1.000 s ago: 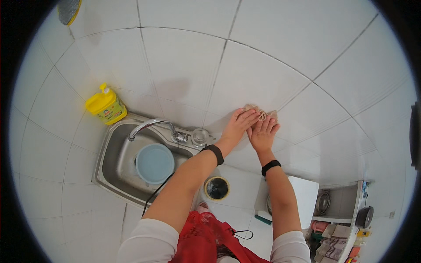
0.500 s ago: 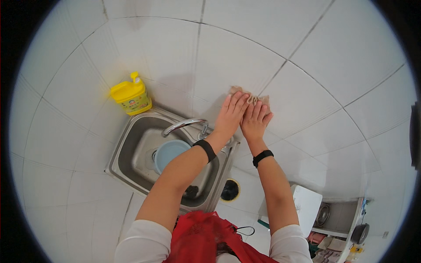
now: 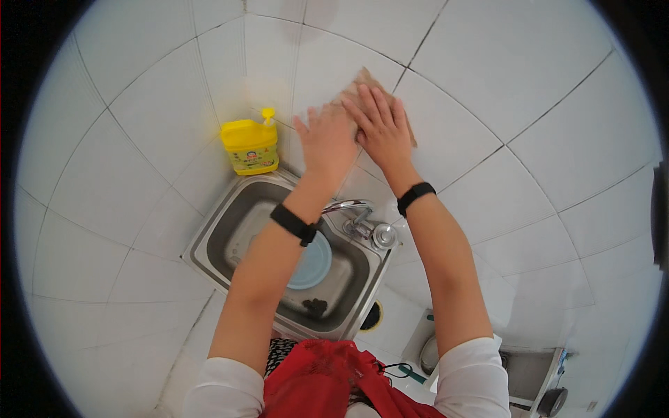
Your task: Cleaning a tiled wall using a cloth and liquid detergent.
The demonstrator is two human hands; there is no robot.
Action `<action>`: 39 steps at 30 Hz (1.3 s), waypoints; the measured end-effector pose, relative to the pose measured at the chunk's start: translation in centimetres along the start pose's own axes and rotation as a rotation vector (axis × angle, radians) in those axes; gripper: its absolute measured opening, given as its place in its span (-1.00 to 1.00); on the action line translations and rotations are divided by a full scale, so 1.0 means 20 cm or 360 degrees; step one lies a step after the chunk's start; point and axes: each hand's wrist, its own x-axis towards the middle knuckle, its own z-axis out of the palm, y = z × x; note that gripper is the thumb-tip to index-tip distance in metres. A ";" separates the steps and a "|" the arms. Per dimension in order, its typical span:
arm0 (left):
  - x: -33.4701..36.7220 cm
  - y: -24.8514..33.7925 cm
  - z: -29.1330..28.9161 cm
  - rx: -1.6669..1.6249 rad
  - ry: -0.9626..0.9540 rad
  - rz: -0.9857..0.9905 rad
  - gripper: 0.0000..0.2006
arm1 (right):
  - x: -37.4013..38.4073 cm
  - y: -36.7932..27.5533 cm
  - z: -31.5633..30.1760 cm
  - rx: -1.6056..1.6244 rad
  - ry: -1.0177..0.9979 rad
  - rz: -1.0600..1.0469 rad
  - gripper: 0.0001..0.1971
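Note:
My left hand (image 3: 326, 141) and my right hand (image 3: 380, 125) press side by side, flat, on a tan cloth (image 3: 365, 78) held against the white tiled wall (image 3: 488, 90) above the sink. Most of the cloth is hidden under my fingers; only its upper and right edges show. Both wrists wear black bands. Below my arms sits a steel sink (image 3: 230, 233) with a chrome tap (image 3: 362, 219) on its back rim and a light blue plate (image 3: 317, 265) lying in the basin.
A yellow pump bottle (image 3: 251, 145) stands at the sink's back left corner. Dark scraps (image 3: 315, 306) lie near the basin drain. A red garment (image 3: 327, 380) covers my chest. Small items sit on a white surface at lower right (image 3: 446, 348).
Both hands have slid with the cloth up and leftward along the wall tiles; the view has tilted, bringing the sink and yellow bottle toward the centre.

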 end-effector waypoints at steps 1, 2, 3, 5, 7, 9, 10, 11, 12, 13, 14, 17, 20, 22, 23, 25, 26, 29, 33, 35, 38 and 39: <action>0.00 -0.06 -0.03 -0.0005 0.0008 -0.0010 -0.57 | 0.06 -0.01 0.01 0.0074 0.0013 -0.0068 -0.30; 0.00 -0.12 -0.05 -0.0044 0.0069 -0.0064 -0.60 | 0.11 -0.03 0.03 0.0077 0.0019 -0.0081 -0.30; 0.00 -0.18 -0.06 -0.0082 0.0131 -0.0118 -0.62 | 0.16 -0.05 0.05 0.0033 -0.0037 -0.0175 -0.32; -0.05 -0.28 -0.06 -0.0122 0.0196 -0.0125 -0.63 | 0.23 -0.10 0.08 -0.0004 -0.0083 -0.0282 -0.33; -0.11 -0.35 -0.05 -0.0157 0.0260 -0.0133 -0.65 | 0.26 -0.16 0.12 -0.0224 -0.0298 -0.0505 -0.40; -0.16 -0.37 -0.07 -0.0322 -0.0055 -0.0118 -0.67 | 0.25 -0.17 0.16 -0.0247 -0.0293 -0.0620 -0.43; -0.19 -0.38 -0.06 -0.0326 -0.0049 -0.0125 -0.67 | 0.24 -0.18 0.18 -0.0272 -0.0297 -0.0722 -0.45; -0.22 -0.41 -0.05 -0.0286 -0.0033 -0.0088 -0.68 | 0.23 -0.22 0.21 -0.0261 -0.0285 -0.0731 -0.45; -0.25 -0.41 -0.03 -0.0261 -0.0020 -0.0041 -0.69 | 0.20 -0.24 0.24 -0.0395 -0.0490 -0.0867 -0.46; -0.27 -0.40 -0.01 -0.0268 -0.0017 -0.0043 -0.69 | 0.17 -0.24 0.27 -0.0532 -0.0697 -0.0999 -0.47; -0.30 -0.41 0.01 -0.0266 0.0005 -0.0047 -0.69 | 0.12 -0.25 0.29 -0.0530 -0.0694 -0.1005 -0.47; -0.36 -0.44 0.02 -0.0323 0.0016 -0.0080 -0.69 | -0.07 -0.20 0.28 -0.0499 -0.0650 -0.1176 -0.47; -0.41 -0.42 0.01 -0.0409 -0.0012 -0.0117 -0.69 | -0.23 -0.06 0.22 -0.0482 -0.0638 -0.1210 -0.45; -0.42 -0.35 0.00 -0.0434 -0.0015 -0.0105 -0.68 | -0.37 0.05 0.20 -0.0520 -0.0611 -0.1152 -0.43; -0.43 -0.32 -0.01 -0.0467 0.0033 -0.0064 -0.68 | -0.44 0.10 0.18 -0.0534 -0.0572 -0.1105 -0.41; -0.46 -0.25 -0.04 -0.0485 0.0074 -0.0017 -0.68 | -0.58 0.18 0.11 -0.0532 -0.0657 -0.1097 -0.39; -0.47 -0.19 -0.06 -0.0512 0.0085 0.0056 -0.68 | -0.66 0.23 0.06 -0.0539 -0.0742 -0.1096 -0.38; -0.52 -0.01 -0.08 -0.0592 0.0106 0.0203 -0.68 | -0.97 0.45 -0.03 -0.0609 -0.0786 -0.1066 -0.34; -0.64 0.11 -0.10 -0.0606 0.0049 0.0326 -0.69 | -1.36 0.74 -0.20 -0.0598 -0.0744 -0.0945 -0.33; -0.72 0.13 -0.10 -0.0576 -0.0004 0.0339 -0.70 | -1.51 0.89 -0.30 -0.0643 -0.0698 -0.0852 -0.32; -0.85 0.11 -0.09 -0.0600 -0.0055 0.0341 -0.71 | -1.61 1.02 -0.51 -0.0079 -0.0870 -0.0112 -0.32; -0.88 0.11 -0.10 -0.0680 -0.0066 0.0346 -0.71 | -1.62 1.07 -0.57 -0.0198 -0.0771 0.0119 -0.35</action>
